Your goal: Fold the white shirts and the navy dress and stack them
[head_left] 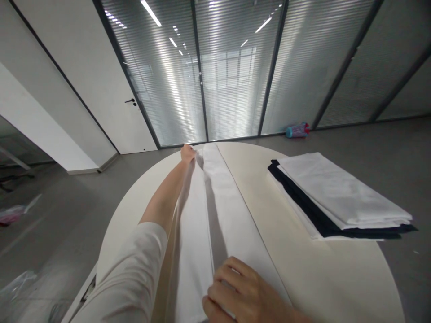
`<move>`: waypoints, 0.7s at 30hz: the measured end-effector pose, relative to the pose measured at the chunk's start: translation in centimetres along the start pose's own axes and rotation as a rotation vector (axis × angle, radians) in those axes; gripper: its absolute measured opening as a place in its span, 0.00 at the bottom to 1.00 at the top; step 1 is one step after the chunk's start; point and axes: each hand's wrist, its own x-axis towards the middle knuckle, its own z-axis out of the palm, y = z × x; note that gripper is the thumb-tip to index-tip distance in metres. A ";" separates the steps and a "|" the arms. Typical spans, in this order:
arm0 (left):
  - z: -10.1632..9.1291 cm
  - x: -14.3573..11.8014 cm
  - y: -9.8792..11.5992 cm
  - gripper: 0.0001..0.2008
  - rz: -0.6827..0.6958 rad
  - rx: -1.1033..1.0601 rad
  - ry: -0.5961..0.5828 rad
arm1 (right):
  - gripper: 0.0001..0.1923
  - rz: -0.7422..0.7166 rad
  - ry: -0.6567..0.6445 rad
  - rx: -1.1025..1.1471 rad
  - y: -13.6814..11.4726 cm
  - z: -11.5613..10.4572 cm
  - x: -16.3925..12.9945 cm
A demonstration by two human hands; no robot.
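Note:
A long piece of white cloth (232, 197) lies lengthwise over the round table, with one layer lifted and folding over the other. At the table's far edge, my left hand (187, 153) is closed on the cloth's far left corner. Close to me, my right hand (240, 291) has its fingers curled around the near edge of the same cloth. A shadowed gap runs between the raised layer and the flat one. My left forearm, in a white sleeve, reaches along the cloth's left side.
On the right of the cream round table (336, 269) rests a stack of folded white and dark cloths (343, 193), overhanging the edge. A blue and red object (297, 130) lies on the floor by the glass partition. Clear plastic (16, 285) is on the floor at left.

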 end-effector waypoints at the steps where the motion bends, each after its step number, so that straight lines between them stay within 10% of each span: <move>1: 0.5 -0.4 0.3 0.15 0.001 0.017 0.021 | 0.12 0.003 -0.004 0.016 0.0 0.3 -0.2; 21: 4.4 -2.8 3.0 0.13 0.029 0.159 0.056 | 0.08 0.142 -0.263 0.084 1.2 3.1 -5.0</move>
